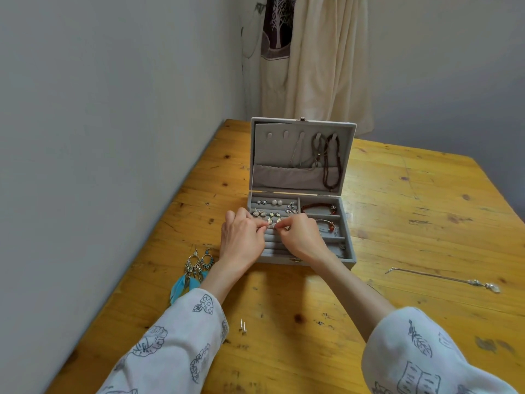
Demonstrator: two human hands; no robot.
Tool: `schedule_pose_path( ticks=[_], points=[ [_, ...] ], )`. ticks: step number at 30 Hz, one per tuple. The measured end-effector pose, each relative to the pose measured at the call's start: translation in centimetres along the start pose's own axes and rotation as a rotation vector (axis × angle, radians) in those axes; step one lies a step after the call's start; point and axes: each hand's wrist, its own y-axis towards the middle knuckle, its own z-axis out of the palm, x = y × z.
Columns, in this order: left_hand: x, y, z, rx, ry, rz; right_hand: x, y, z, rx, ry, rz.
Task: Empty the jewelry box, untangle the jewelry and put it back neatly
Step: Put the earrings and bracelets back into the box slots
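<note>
Both hands meet over the open box (350, 255), which sits toward the table's (426, 211) far left corner with its lid propped upright. The left hand (241, 237) and the right hand (302, 237) each pinch one end of a small silvery piece (271, 227), too small to identify, held just above the ring rolls in the box's left half. Working it from both ends, low over the slots, suggests she is seating it in a roll rather than lifting it out.

Earrings (268, 213) already stand in pairs in the far rolls, bracelets (318, 207) lie in the right-hand compartments, and necklaces (331, 162) hang from the lid's hooks, so refilling seems well along.

Three things remain outside. The feather earrings (196, 268) lie by the table's left edge, just beside the left forearm. Two studs (243, 327) lie near the front edge between the sleeves (181, 345). A chain (443, 278) is stretched straight toward the right edge, probably laid out so it stays untangled until hung.
</note>
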Motion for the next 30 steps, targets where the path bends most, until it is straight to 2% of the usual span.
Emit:
schedule_pose_path(
  ticks=[4, 8, 17, 24, 30],
  points=[
    [0.3, -1.5, -0.9, -0.015, -0.038, 0.039, -0.2, -2.3, -0.3, 0.003, 0.052, -0.026],
    [0.4, -4.2, -1.9, -0.002, -0.121, 0.052, -0.2, -5.5, -0.4, 0.001, -0.016, -0.161],
    [2.4, -12.0, -3.4, -0.03, -0.274, 0.016, 0.1, -12.9, 3.0, 0.188, 0.014, -0.249],
    [4.3, -15.3, -2.4, 0.031, -0.328, -0.083, 0.8, -14.7, 4.7, 0.084, -0.078, -0.24],
    [4.7, -15.6, -2.4, 0.069, -0.399, -0.069, 1.2, -15.1, 5.6, -0.007, -0.093, -0.22]
  ],
)
